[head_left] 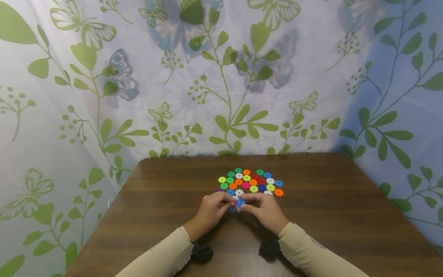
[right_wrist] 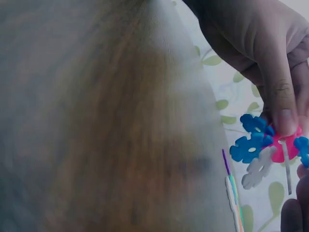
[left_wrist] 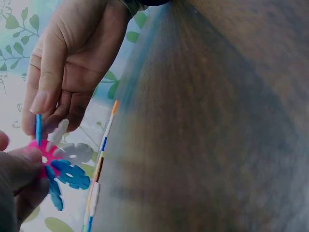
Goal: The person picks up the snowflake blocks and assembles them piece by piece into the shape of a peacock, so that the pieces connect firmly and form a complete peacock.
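Both hands meet over the table around a small cluster of notched plastic flower discs. My left hand (head_left: pixel 212 209) pinches the cluster by its pink disc (right_wrist: pixel 277 153), thumb flat on the pink face. Blue discs (left_wrist: pixel 73 175) and white discs (left_wrist: pixel 76 153) stand out from the pink one at angles, slotted at its edge. Between thumb and fingertips, my right hand (head_left: pixel 268 212) pinches a blue disc (head_left: pixel 240 203). In the left wrist view this disc shows edge-on, right at the pink disc's rim. Fingers partly hide the pink disc.
Loose flower discs (head_left: pixel 253 182) in many colours lie flat on the brown wooden table (head_left: pixel 166 192), just beyond the hands. Dark wrist devices (head_left: pixel 202 254) hang below both sleeves. A leaf-and-butterfly patterned cloth (head_left: pixel 214 96) rises behind the table's far edge.
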`<state>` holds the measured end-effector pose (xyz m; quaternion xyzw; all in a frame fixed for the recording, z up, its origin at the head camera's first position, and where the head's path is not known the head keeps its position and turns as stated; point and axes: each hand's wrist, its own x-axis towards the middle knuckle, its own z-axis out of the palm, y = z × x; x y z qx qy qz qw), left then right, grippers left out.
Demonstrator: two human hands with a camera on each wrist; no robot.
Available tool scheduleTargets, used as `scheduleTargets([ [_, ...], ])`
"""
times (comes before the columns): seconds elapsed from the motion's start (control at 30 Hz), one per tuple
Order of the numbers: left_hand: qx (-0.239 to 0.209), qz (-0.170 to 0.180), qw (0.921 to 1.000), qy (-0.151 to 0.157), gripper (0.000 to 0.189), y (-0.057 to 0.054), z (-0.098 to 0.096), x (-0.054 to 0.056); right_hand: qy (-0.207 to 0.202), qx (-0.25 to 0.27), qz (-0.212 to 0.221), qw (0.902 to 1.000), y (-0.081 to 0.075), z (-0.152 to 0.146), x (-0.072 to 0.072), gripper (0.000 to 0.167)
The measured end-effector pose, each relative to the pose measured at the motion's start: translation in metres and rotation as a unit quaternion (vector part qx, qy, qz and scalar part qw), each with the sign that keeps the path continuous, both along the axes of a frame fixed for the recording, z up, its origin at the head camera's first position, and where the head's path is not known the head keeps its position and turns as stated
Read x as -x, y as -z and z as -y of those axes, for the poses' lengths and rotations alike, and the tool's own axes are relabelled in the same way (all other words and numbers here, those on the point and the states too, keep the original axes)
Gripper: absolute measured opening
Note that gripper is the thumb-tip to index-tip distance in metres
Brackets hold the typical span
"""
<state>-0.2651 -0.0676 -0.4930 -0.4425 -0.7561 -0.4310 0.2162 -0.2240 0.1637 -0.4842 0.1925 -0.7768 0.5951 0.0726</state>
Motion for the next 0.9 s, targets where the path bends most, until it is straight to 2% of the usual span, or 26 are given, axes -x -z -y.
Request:
scheduleTargets([
  [0.1,0.033,-0.039,0.9986,-0.014,0.021,-0.002,0.001,-0.001,0.003,-0.014,-0.027,0.9995,0.000,0.000,0.001,0.026],
  [0.27,0.073,-0.081,0.9929,-0.048,0.019,-0.008,0.000,-0.005,0.015,-0.038,-0.073,0.9965,-0.001,0.002,-0.001,0.029],
  [0.43,0.105,-0.114,0.9847,-0.080,0.017,-0.012,-0.002,-0.010,0.031,-0.051,-0.088,0.9943,-0.001,0.004,-0.003,0.031],
  [0.5,0.114,-0.134,0.9817,-0.073,0.018,-0.012,-0.002,-0.010,0.035,-0.053,-0.093,0.9937,0.000,0.005,-0.004,0.031],
  [0.63,0.110,-0.176,0.9775,-0.039,0.022,-0.011,0.000,-0.007,0.038,-0.046,-0.102,0.9930,0.001,0.006,-0.005,0.030],
  [0.73,0.092,-0.184,0.9784,-0.022,0.024,-0.012,0.000,-0.007,0.031,-0.031,-0.106,0.9934,0.001,0.007,-0.005,0.029],
  [0.83,0.075,-0.187,0.9792,-0.025,0.024,-0.014,0.000,-0.009,0.022,-0.017,-0.116,0.9928,0.003,0.008,-0.005,0.028],
  [0.9,0.074,-0.199,0.9768,-0.031,0.024,-0.015,0.000,-0.010,0.024,-0.015,-0.129,0.9913,0.003,0.008,-0.005,0.028],
])
